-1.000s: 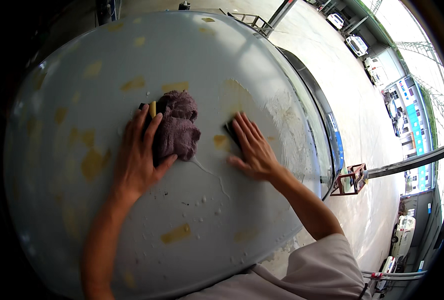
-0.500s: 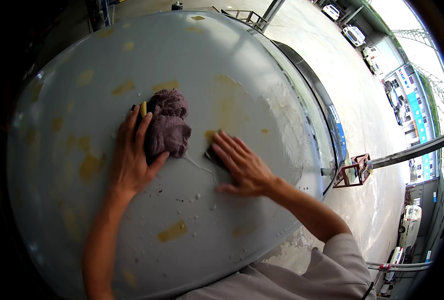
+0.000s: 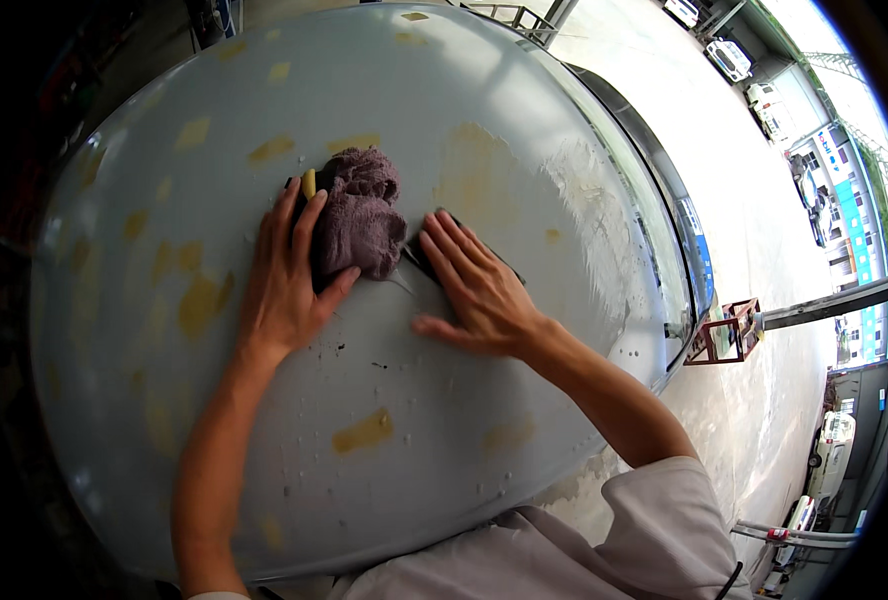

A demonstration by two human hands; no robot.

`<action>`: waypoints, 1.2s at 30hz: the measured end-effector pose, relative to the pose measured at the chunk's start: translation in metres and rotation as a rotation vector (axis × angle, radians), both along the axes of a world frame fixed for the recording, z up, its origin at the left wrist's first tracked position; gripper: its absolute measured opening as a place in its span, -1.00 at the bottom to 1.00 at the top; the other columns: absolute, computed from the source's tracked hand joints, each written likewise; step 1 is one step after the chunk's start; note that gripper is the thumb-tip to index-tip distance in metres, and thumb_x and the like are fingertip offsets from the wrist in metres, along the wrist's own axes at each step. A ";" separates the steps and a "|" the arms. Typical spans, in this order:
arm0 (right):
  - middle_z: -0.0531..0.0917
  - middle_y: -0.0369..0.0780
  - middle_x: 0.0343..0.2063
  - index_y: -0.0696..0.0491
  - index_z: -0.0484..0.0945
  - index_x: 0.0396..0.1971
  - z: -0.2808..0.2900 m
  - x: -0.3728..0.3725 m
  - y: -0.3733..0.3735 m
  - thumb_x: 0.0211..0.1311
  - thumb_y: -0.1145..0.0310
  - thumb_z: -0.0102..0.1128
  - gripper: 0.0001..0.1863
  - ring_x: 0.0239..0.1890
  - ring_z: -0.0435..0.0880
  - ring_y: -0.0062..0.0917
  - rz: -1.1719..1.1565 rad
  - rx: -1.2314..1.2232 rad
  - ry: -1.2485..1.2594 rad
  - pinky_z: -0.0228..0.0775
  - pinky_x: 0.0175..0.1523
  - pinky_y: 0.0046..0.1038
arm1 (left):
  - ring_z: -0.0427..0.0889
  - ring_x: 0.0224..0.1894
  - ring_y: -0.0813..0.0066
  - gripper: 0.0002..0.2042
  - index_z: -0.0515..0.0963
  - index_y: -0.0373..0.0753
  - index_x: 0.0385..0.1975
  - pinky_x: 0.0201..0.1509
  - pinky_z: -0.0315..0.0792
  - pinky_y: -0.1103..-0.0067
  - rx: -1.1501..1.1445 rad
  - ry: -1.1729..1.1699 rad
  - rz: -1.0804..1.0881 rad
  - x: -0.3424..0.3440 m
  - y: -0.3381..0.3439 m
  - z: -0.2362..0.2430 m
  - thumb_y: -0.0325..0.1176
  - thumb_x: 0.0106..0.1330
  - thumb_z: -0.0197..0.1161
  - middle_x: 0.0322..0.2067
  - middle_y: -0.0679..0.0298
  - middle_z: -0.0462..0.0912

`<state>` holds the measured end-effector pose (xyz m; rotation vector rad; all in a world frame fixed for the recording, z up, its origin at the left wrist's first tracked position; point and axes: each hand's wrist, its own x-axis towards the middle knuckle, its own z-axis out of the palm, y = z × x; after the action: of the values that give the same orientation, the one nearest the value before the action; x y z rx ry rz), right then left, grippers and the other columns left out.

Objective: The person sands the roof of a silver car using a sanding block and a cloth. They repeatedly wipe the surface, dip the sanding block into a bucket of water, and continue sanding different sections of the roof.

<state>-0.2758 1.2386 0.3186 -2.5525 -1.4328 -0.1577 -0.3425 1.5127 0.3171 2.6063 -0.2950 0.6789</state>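
My left hand [image 3: 292,265] rests on the grey car panel [image 3: 304,480], its fingers and thumb closed about the left side of a crumpled purple towel [image 3: 364,215]. A small yellow piece [image 3: 310,184] pokes out by the fingertips, beside something dark; its kind is hidden. Just right of the towel, my right hand [image 3: 479,285] lies flat, pressing a thin black sheet, likely sandpaper [image 3: 419,262], against the panel. Only the sheet's edges show around the fingers. Water drops and yellowish patches mark the surface, with a wet streak between the hands.
A whitish, rough-edged area [image 3: 594,215] runs along the panel's right side, near the glass [image 3: 654,200]. Beyond the edge stand a red metal frame [image 3: 724,332] and a grey bar [image 3: 829,302]. Parked cars [image 3: 729,60] line the floor farther off.
My right hand has slid the black sheet slightly away from me and closer to the towel. My left hand stays on the towel. The whole view has shifted a little.
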 end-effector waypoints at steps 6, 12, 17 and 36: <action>0.08 0.14 0.50 0.36 0.09 0.45 0.005 0.009 -0.005 0.39 -0.41 -0.23 0.08 0.58 -0.01 -0.09 0.049 0.009 0.077 -0.17 0.63 -0.16 | 0.14 0.47 -0.20 -0.14 0.07 -0.11 0.49 0.52 0.11 0.05 0.004 0.011 -0.002 0.002 -0.003 0.002 -0.07 0.25 0.40 0.49 -0.07 0.05; 0.06 0.11 0.51 0.30 0.05 0.48 0.001 -0.035 -0.029 0.30 -0.51 -0.20 0.16 0.60 -0.11 -0.12 0.143 -0.095 0.115 -0.27 0.64 -0.15 | 0.13 0.47 -0.19 -0.14 0.08 -0.11 0.49 0.52 0.11 0.06 -0.002 0.010 0.006 -0.003 0.008 -0.002 -0.08 0.25 0.40 0.48 -0.07 0.06; 0.04 0.08 0.52 0.28 0.06 0.48 -0.004 0.060 0.003 0.38 -0.42 -0.19 0.07 0.60 -0.10 -0.16 -0.054 0.067 0.019 -0.29 0.64 -0.20 | 0.13 0.47 -0.19 -0.14 0.08 -0.11 0.50 0.52 0.10 0.07 -0.034 0.014 -0.033 0.004 -0.008 0.003 -0.10 0.24 0.40 0.49 -0.08 0.06; -0.04 0.05 0.55 0.25 -0.06 0.52 -0.015 0.012 -0.088 0.38 -0.45 -0.23 0.10 0.62 -0.17 -0.18 -0.042 -0.018 0.111 -0.37 0.64 -0.18 | 0.05 0.53 -0.13 -0.19 0.02 -0.13 0.52 0.57 -0.03 0.10 -0.017 0.071 -0.051 -0.004 0.005 0.004 -0.17 0.33 0.30 0.52 -0.04 0.03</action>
<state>-0.2640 1.1504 0.3034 -2.5634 -1.3472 -0.0096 -0.3469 1.5177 0.3209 2.5907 -0.3304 0.5679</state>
